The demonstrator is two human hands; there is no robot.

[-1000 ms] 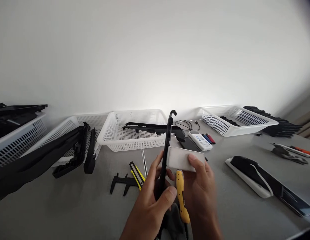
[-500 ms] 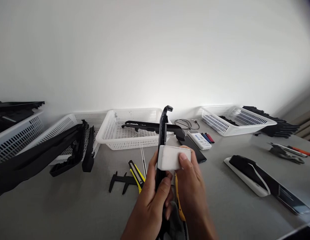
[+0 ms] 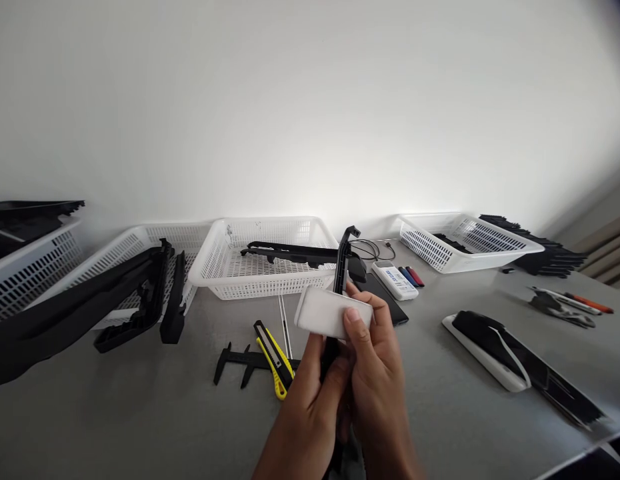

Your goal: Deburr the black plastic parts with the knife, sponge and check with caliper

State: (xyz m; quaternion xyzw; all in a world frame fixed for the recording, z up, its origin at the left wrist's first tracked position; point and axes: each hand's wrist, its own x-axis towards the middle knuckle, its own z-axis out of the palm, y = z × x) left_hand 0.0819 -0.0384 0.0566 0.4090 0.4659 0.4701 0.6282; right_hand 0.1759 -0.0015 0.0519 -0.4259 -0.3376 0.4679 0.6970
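1. Head view: I see my left hand [image 3: 310, 400] clamped around a long black trim piece [image 3: 340, 280] that points toward 12 o'clock above the table [image 3: 140, 413].
2. My right hand [image 3: 377, 373] pinches a white block [image 3: 327, 312] against it; a yellow knife [image 3: 273, 353] lies at 9 o'clock.

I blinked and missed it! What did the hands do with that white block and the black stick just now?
The right hand slid the white block leftward across the black stick, from its right side to in front of it. The left hand kept gripping the stick, whose top now tilts more to the right. The yellow tool seen between the hands earlier is now hidden. The baskets, the yellow knife and the table stayed as they were.
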